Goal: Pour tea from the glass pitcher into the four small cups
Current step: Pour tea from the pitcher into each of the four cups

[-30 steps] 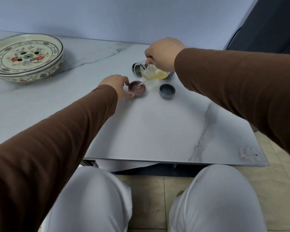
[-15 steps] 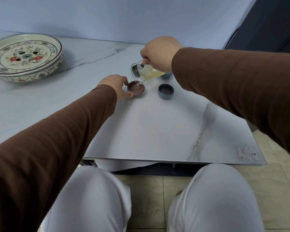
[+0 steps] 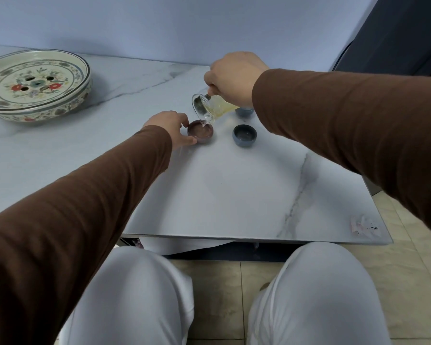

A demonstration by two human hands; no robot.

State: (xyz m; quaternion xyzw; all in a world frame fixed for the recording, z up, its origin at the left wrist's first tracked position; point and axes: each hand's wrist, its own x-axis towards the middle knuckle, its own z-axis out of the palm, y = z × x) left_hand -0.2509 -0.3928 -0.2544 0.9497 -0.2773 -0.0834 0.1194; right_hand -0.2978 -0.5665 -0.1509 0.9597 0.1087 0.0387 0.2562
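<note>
Right now my right hand (image 3: 234, 75) grips the glass pitcher (image 3: 214, 108), tipped spout-down over the brown cup (image 3: 200, 131), with tea trickling in. My left hand (image 3: 169, 127) steadies that cup, fingers curled against its rim. Just beside it sits a blue cup (image 3: 244, 135) on the marble table (image 3: 209, 195).

The pitcher (image 3: 215, 109) is clear glass. The table (image 3: 222, 190) is smooth, veined marble-look stone — the painted dish (image 3: 35, 83) glazed ceramic.

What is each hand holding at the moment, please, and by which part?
The right hand holds the tilted glass pitcher near its top rim. The left hand steadies the brown cup by its side wall.
</note>
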